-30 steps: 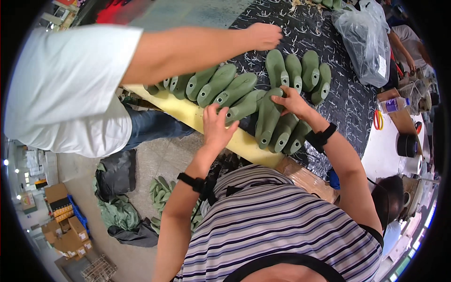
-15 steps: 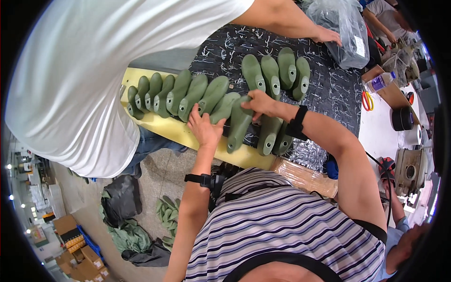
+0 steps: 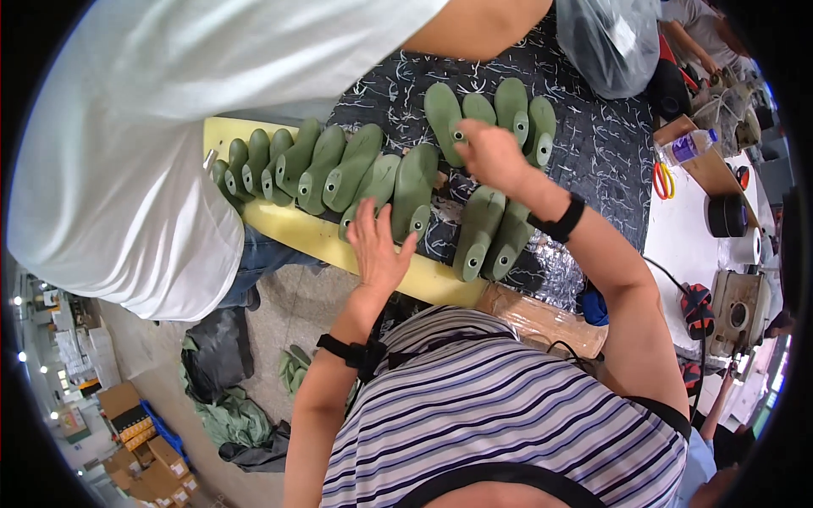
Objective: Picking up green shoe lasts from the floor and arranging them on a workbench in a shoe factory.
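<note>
A row of green shoe lasts (image 3: 325,165) stands along the yellow board at the near edge of the dark tabletop. My left hand (image 3: 378,254) is open, its fingers spread against the lower ends of the row's two rightmost lasts; the end one (image 3: 417,186) leans beside its neighbour. Farther back, my right hand (image 3: 498,159) is closed with bent fingers at the lower end of a green shoe last (image 3: 479,107) in a small group. My hand hides most of that last. Two more shoe lasts (image 3: 479,233) stand side by side below my right wrist.
A person in a white shirt (image 3: 127,152) leans in from the left, an arm across the far table edge. A clear plastic bag (image 3: 610,51) is at the back right. A wrapped carton (image 3: 542,322) sits by my waist. Dark and green bags (image 3: 222,356) lie on the floor.
The last my right hand held now stands at the right end of the row. My right hand has moved back to the far group. The other person's hand has left view.
</note>
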`<state>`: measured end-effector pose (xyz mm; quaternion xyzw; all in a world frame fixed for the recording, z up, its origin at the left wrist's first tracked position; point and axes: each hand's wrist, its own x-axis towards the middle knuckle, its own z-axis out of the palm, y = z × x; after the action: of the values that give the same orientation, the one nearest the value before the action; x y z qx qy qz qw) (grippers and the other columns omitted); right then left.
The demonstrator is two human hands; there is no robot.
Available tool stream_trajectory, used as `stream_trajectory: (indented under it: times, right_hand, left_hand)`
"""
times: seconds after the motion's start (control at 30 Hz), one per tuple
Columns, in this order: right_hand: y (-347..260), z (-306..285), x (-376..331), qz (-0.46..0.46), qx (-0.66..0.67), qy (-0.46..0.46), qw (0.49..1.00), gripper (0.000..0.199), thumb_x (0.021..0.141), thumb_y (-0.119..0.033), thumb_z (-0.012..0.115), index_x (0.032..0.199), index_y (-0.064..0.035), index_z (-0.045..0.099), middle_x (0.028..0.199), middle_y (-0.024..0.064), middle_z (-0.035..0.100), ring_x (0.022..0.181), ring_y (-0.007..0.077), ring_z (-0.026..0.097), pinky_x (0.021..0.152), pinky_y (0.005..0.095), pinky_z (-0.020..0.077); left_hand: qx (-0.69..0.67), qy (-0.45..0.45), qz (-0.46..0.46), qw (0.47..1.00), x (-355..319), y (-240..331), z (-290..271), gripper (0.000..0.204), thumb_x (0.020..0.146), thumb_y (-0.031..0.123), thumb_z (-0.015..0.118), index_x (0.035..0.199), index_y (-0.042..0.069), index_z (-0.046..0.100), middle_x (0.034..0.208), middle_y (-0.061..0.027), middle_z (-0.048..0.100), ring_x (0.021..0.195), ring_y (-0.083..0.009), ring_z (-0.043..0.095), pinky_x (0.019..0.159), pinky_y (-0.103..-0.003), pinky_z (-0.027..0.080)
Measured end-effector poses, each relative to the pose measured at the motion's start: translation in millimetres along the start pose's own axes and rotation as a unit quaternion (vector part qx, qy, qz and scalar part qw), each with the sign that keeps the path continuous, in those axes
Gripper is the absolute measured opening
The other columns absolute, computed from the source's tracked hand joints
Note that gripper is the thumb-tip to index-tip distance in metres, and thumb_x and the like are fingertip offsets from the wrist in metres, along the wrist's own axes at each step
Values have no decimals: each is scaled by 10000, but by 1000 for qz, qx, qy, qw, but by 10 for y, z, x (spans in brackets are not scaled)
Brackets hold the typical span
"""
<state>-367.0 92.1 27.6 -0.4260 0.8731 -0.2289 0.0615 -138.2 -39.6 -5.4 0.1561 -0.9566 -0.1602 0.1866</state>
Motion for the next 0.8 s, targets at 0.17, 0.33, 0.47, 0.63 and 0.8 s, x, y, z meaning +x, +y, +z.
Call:
stream_trajectory:
  times: [0.17,0.33,0.47,0.63,0.8]
  right_hand:
    - [353,-72,201,126,-64,-13,990,211,791,-152,583,919,9,535,910,253,625,835,402,617,727,479,494]
    - [840,-7,938,46,-37,-25,998,263,773,-108,571,1003,15,540,1037,244,612,990,385,586,822,454,481]
    - [1055,102,1411,96,-66,-229,966,537,704,-289,713,1126,-1,546,1119,210,606,1051,341,579,852,429,481]
    - [990,-36,1557,136,-75,-345,926,679,657,-438,753,1181,-53,559,1123,143,622,1000,322,601,834,429,484]
    - [885,-309,1208,137,71,-258,954,554,753,-398,698,1125,-4,580,1047,157,630,879,286,623,663,346,544]
  left_hand:
    - [-118,-92,22,988,49,206,192,755,727,232,718,1321,-22,328,1358,-240,304,1239,-407,317,1003,-491,260]
    - [-79,-89,20,993,178,297,271,685,733,215,706,1297,-3,383,1339,-238,323,1254,-404,307,1007,-495,261]
    - [-93,-87,-17,992,278,322,319,542,756,90,658,1257,66,452,1323,-210,340,1272,-410,287,1019,-502,261]
    - [-107,-129,-52,984,337,283,365,522,759,25,630,1250,83,462,1333,-195,328,1285,-404,278,1032,-490,257]
    - [-116,-122,-56,984,331,269,392,512,759,8,620,1240,93,470,1337,-189,325,1291,-399,275,1037,-484,251]
